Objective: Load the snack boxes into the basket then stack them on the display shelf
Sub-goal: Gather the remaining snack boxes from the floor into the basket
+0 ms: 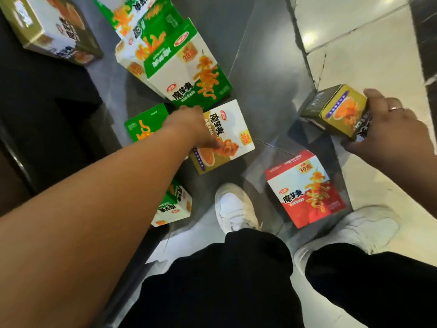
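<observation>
Two snack boxes were gripped amid others scattered on the floor (267, 55).

The left grip (191, 129) was clamped on a white-and-olive box (227, 136), the thumb laid across its printed face and the fingers hidden past its left edge; whether this box was lifted or lay flat could not be told. The right grip (397, 129) was closed round the end of an olive box (338, 112), which was held tilted. A red box (305, 188) was stood between two white shoes (236, 209). Green boxes (186, 67) were piled just beyond the left grip, and further ones were seen beside and beneath the forearm.
</observation>
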{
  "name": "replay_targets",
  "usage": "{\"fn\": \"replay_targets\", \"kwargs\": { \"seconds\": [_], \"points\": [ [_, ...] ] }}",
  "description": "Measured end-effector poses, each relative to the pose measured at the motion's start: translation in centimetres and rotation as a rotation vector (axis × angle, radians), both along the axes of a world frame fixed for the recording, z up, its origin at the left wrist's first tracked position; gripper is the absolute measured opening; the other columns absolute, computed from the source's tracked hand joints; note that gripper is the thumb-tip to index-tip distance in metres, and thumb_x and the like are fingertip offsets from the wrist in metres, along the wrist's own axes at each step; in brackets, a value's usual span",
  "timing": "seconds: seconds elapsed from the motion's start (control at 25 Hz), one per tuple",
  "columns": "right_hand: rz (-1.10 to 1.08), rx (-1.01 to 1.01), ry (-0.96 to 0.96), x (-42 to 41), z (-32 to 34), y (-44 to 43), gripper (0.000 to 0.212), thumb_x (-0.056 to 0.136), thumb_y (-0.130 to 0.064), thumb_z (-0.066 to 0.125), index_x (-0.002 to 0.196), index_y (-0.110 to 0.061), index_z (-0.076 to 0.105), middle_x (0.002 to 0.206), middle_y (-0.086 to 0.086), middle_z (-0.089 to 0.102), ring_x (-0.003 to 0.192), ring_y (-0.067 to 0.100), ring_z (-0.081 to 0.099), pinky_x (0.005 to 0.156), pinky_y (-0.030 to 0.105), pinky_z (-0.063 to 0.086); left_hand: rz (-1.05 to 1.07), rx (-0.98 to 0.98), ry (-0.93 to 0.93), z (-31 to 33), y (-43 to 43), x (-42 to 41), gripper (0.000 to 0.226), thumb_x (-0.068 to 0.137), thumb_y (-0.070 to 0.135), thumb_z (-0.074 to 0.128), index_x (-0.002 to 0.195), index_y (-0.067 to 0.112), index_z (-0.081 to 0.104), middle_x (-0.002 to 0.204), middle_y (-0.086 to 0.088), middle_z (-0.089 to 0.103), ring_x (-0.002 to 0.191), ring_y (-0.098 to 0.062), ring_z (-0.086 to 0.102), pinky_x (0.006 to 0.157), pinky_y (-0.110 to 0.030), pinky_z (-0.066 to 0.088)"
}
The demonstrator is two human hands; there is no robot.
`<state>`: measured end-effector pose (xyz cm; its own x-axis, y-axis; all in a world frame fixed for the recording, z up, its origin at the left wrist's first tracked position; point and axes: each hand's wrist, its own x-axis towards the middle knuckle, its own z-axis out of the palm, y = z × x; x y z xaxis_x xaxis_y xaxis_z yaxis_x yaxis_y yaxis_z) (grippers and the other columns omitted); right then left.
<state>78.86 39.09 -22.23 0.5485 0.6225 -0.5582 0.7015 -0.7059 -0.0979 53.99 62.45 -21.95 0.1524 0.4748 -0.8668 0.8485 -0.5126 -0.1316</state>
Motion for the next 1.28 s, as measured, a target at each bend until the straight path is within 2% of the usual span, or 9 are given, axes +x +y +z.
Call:
{"fn": "replay_targets", "kwargs": {
  "seconds": [0.08,0.28,0.4,0.56,0.84,0.96,1.0,1.12,1.28],
  "points": [
    [-0.008,0.026,-0.040,-0.3,-0.4,-0.3,0.089,0.069,-0.026,0.083,0.141,-0.015,0.032,0.122,0.029,0.049,0.106,0.054,0.050,0.085,0.059,0.044,0.015,-0.031,-0.008,-0.6,0.4,0.0,0.084,0.056,0.071,0.081,0.117,0.019,0.057,0.116,-0.006,0.064,0.108,-0.029,0.061,0.090,-0.038,0.051],
    [-0.027,0.034,-0.020,-0.5,-0.3,-0.7,0.082,0.074,-0.028,0.081,0.140,-0.012,0.033,0.124,0.028,0.049,0.110,0.052,0.049,0.087,0.057,0.042,0.169,-0.173,-0.080,-1.2,-0.7,-0.7,0.089,0.047,0.065,0.087,0.124,0.031,0.058,0.125,0.002,0.065,0.115,-0.025,0.060,0.102,-0.044,0.047],
    [-0.085,0.019,0.028,-0.6,0.9,-1.2,0.081,0.076,-0.034,0.079,0.139,-0.013,0.033,0.126,0.026,0.049,0.112,0.051,0.049,0.090,0.057,0.042,0.319,-0.146,-0.135,-0.4,-2.1,-1.3,0.091,0.051,0.058,0.090,0.128,0.023,0.055,0.126,0.000,0.063,0.116,-0.026,0.059,0.101,-0.042,0.049],
    [-0.235,0.061,0.166,-1.6,6.2,-1.8,0.083,0.073,-0.045,0.077,0.137,-0.012,0.036,0.127,0.022,0.051,0.115,0.046,0.049,0.093,0.053,0.043,0.464,-0.063,-0.203,4.5,-4.2,-2.2,0.103,0.059,0.055,0.088,0.140,0.015,0.038,0.135,-0.007,0.054,0.122,-0.030,0.054,0.100,-0.041,0.047],
    [-0.710,0.224,0.532,-4.3,24.4,-1.8,0.077,0.077,-0.049,0.078,0.137,-0.022,0.038,0.126,-0.001,0.059,0.109,0.018,0.062,0.091,0.037,0.054,0.951,-0.040,-0.378,21.3,-8.2,-3.0,0.096,0.065,0.049,0.087,0.140,0.015,0.037,0.133,-0.005,0.055,0.121,-0.024,0.055,0.101,-0.039,0.048],
    [-0.797,0.234,0.660,-5.6,34.4,-1.4,0.087,0.066,-0.059,0.080,0.136,-0.026,0.042,0.123,-0.006,0.062,0.103,0.015,0.066,0.085,0.035,0.057,1.130,-0.013,-0.471,30.8,-9.7,-3.8,0.076,0.072,0.039,0.085,0.128,0.014,0.040,0.114,0.005,0.055,0.099,-0.011,0.060,0.072,-0.015,0.051],
    [-0.796,0.240,0.689,-6.1,38.1,-1.3,0.095,0.059,-0.065,0.081,0.137,-0.027,0.043,0.123,-0.005,0.063,0.102,0.016,0.067,0.084,0.037,0.057,1.176,-0.008,-0.494,34.1,-10.2,-4.2,0.071,0.074,0.036,0.085,0.126,0.017,0.041,0.109,0.007,0.055,0.097,-0.012,0.060,0.070,-0.015,0.049],
    [-0.777,0.293,0.756,-7.6,48.5,-1.3,0.104,0.049,-0.070,0.081,0.137,-0.029,0.044,0.123,-0.004,0.065,0.103,0.019,0.068,0.086,0.042,0.057,1.311,-0.016,-0.618,44.1,-11.9,-5.6,0.084,0.065,0.042,0.089,0.130,0.015,0.042,0.114,0.003,0.062,0.109,-0.020,0.062,0.095,-0.036,0.051],
    [-0.671,0.334,0.805,-9.0,58.6,-1.9,0.103,0.045,-0.072,0.076,0.134,-0.034,0.042,0.121,-0.005,0.066,0.103,0.023,0.068,0.092,0.051,0.054,1.465,0.023,-0.760,54.5,-15.3,-8.5,0.098,0.052,0.054,0.091,0.132,0.018,0.047,0.111,0.005,0.069,0.100,-0.016,0.068,0.091,-0.041,0.055]
  ]
}}
